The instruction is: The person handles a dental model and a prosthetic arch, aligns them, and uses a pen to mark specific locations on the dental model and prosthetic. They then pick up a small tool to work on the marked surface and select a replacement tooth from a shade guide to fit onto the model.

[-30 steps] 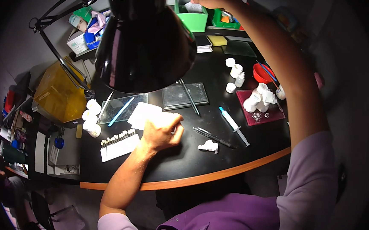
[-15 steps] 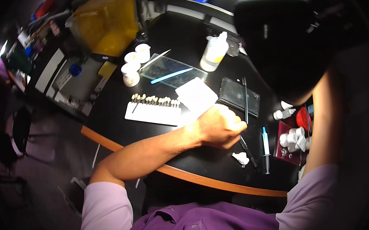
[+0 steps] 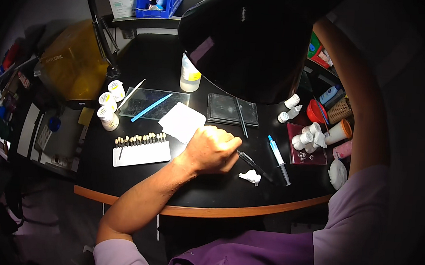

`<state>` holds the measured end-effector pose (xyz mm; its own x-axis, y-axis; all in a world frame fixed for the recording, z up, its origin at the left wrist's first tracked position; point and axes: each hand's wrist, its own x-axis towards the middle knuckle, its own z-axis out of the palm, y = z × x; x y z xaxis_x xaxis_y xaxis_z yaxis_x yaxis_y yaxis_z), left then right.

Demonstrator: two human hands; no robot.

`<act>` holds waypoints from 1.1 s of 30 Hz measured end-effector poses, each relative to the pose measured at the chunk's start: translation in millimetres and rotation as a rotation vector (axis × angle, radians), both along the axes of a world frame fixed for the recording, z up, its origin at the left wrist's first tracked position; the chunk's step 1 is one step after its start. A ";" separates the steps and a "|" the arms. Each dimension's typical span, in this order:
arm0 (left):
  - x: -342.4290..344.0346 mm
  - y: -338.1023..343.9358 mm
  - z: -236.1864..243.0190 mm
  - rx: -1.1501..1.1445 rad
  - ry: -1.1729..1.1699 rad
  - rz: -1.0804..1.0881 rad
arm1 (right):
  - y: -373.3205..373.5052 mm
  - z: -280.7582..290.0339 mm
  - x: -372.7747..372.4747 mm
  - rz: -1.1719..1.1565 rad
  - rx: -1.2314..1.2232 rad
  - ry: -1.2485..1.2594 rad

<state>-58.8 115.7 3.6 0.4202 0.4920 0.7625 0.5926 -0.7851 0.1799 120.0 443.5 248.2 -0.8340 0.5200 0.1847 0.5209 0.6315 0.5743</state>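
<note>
My left hand (image 3: 212, 149) is curled into a fist over the table, its knuckles up. Whatever lies inside the fingers is hidden. Beside the fingertips a black pen-like tool (image 3: 255, 166) lies slantwise; I cannot tell whether they touch it. Under the hand's far side is a white square pad (image 3: 181, 121). Just left stands a white holder with a row of tooth-coloured shade tabs (image 3: 142, 152). My right arm (image 3: 361, 79) reaches up and forward, its hand hidden behind the large black lamp shade (image 3: 243, 51). A crumpled white tissue (image 3: 250, 177) lies near the fist.
A blue-and-white syringe (image 3: 278, 158) lies right of the fist. Behind are a glass slab (image 3: 146, 98) with a blue stick (image 3: 151, 107), white jars (image 3: 109, 100), a plastic bottle (image 3: 190, 77) and a black flat case (image 3: 224, 108). Small bottles stand on a dark red tray (image 3: 294, 150).
My view has shifted, so the table's things sit further left. The lamp shade has moved left over the table and now covers the bottle's top. My right arm reaches further forward; the left fist stays closed.
</note>
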 end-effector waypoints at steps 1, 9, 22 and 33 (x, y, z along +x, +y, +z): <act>1.3 0.6 1.8 0.002 -0.008 -0.015 | -0.6 3.8 5.4 0.008 0.030 -0.032; -3.8 -2.3 3.0 -0.031 0.013 -0.020 | -2.7 4.9 5.2 0.097 0.193 -0.175; 6.8 -0.6 11.9 -0.011 0.022 -0.031 | 77.7 0.3 53.3 -0.105 0.184 -0.160; 6.5 0.6 4.9 -0.029 -0.003 -0.065 | 82.9 1.7 12.9 0.151 -0.112 0.117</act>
